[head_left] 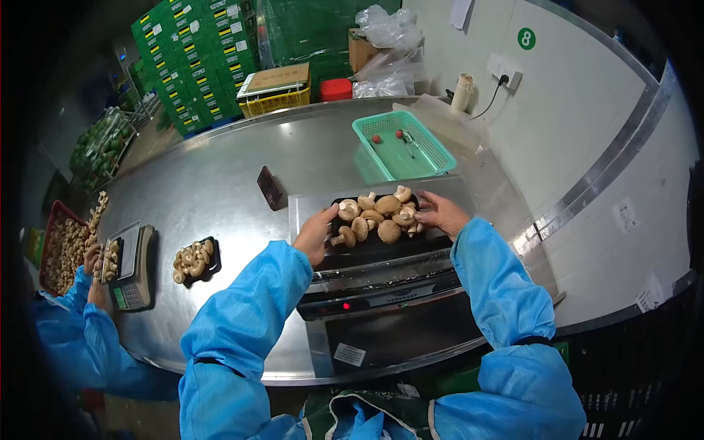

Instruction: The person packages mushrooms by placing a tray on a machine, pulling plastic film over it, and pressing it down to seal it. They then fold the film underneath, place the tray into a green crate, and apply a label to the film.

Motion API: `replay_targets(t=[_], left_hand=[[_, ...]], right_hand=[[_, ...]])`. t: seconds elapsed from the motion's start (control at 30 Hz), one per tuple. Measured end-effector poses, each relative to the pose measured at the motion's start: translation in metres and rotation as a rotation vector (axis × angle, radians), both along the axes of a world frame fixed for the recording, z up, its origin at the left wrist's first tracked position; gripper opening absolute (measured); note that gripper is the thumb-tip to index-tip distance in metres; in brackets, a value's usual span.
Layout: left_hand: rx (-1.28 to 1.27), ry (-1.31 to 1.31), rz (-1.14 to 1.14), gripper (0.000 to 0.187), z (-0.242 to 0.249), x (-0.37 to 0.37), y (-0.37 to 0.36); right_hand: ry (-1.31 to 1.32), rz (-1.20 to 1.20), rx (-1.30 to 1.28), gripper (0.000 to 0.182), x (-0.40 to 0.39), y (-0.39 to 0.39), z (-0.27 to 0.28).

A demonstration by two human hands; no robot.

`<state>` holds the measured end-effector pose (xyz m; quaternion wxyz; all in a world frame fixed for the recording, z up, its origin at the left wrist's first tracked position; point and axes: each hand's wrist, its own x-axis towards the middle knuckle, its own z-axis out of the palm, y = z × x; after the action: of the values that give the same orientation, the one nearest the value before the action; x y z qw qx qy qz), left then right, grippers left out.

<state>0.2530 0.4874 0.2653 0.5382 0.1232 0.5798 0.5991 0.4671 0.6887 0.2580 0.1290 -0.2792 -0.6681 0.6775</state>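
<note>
A black tray (375, 196) heaped with brown mushrooms (389, 232) rests over the dark top of a wrapping machine (396, 297). At the tray's left end is my left hand (317, 233), its fingers closed against the edge beside a mushroom. My right hand (442, 214) is at the right end, thumb and fingers around the tray's edge and touching the mushrooms there. The tray's underside is hidden.
A green basket (403, 169) with small red items stands behind the machine. Left are a dark block (270, 188), another mushroom tray (211, 273), a scale (145, 271) and a co-worker's hands (92, 260). A white wall (579, 95) borders the right.
</note>
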Motion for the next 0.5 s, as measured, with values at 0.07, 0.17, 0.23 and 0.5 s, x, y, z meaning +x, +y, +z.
replay_targets(t=[0.07, 0.17, 0.23, 0.5], left_hand=[[-0.06, 0.082, 0.01, 0.046, -0.006, 0.004, -0.007], [-0.042, 0.477, -0.024, 0.055, 0.004, 0.006, -0.054], [-0.027, 0.998, -0.139, 0.04, 0.003, -0.001, -0.093], [0.2, 1.986, -0.98, 0.043, 0.007, -0.007, -0.085]], right_hand=[[-0.005, 0.017, -0.016, 0.073, 0.013, 0.013, -0.009], [-0.109, 0.063, 0.373, 0.059, 0.057, 0.018, 0.017], [-0.123, 0.295, 0.86, 0.048, 0.099, 0.027, 0.023], [-0.23, 0.919, 1.584, 0.045, 0.094, 0.019, 0.015]])
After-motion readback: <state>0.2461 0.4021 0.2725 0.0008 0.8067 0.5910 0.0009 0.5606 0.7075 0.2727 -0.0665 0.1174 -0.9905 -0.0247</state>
